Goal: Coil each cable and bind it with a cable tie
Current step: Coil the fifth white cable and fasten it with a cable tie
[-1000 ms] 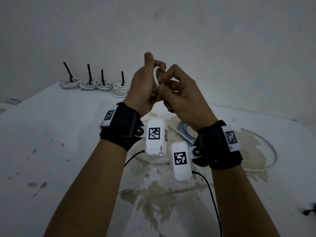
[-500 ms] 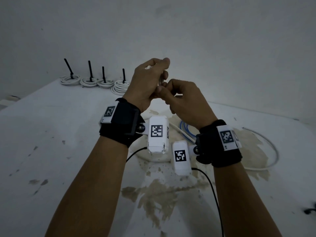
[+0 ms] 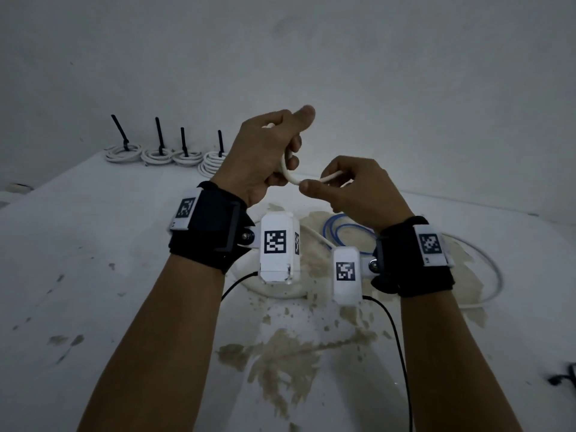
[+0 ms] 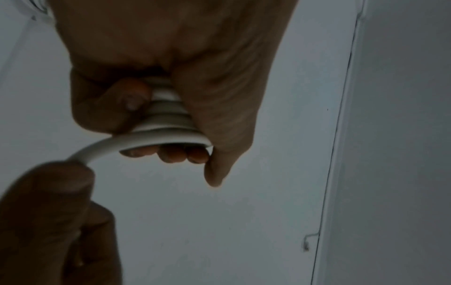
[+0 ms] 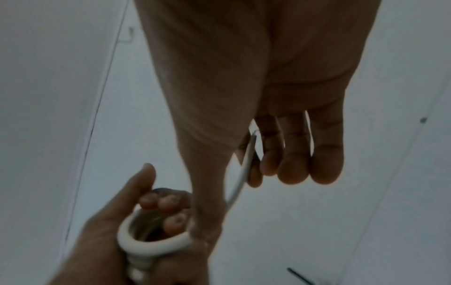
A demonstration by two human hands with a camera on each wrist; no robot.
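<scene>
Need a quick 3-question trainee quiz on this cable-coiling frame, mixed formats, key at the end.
1. True or false: the left hand holds a stack of white cable loops.
2. How many finished coils with black ties stand at the table's far edge?
3. The right hand pinches: A) a black tie, B) the white cable's free end, C) the blue cable.

Key: 1 true; 2 four; 3 B.

white cable (image 3: 291, 177), part-coiled, held above table
</scene>
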